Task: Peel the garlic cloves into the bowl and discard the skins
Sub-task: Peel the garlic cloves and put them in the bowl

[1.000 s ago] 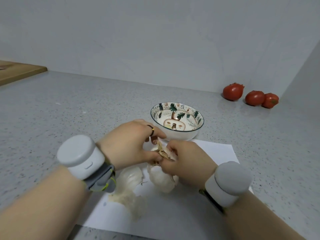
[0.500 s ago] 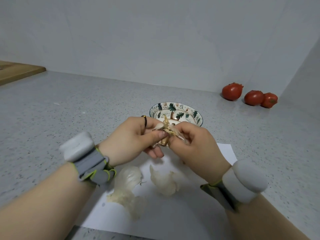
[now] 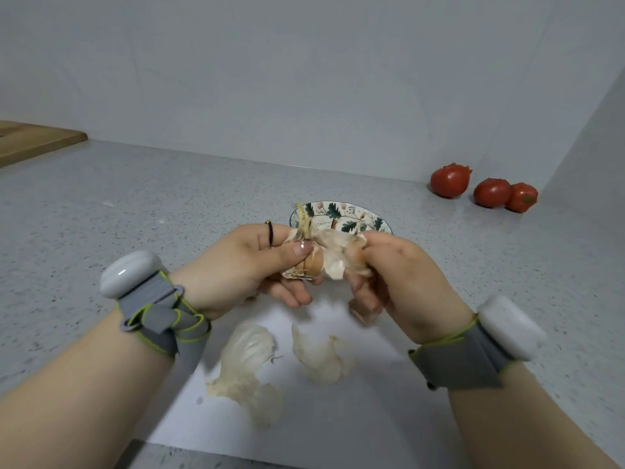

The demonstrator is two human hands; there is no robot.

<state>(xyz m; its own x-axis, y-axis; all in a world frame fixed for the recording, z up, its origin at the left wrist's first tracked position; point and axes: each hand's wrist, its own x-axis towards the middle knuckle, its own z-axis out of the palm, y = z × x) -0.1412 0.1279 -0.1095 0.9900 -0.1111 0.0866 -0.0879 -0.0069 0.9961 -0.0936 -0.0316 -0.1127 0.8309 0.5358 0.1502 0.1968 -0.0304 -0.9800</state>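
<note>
My left hand [image 3: 250, 265] pinches a garlic piece [image 3: 309, 262] between thumb and fingers, its dry stem sticking up. My right hand [image 3: 399, 282] grips the papery skin [image 3: 334, 252] on the garlic's right side, pulled out between the two hands. Both hands hover above the white paper sheet [image 3: 338, 428], just in front of the patterned bowl [image 3: 341, 216], which they partly hide. On the paper lie two heaps of loose white garlic skin: one [image 3: 247, 367] at the left, one [image 3: 321, 358] nearer the middle.
Three red tomatoes [image 3: 487, 189] sit at the back right corner by the wall. A wooden board [image 3: 30, 142] lies at the far left edge. The grey speckled counter [image 3: 118, 231] extends around the paper.
Both hands rose from the paper with the garlic to just in front of the bowl. They have since drawn slightly apart, stretching the skin between them.
</note>
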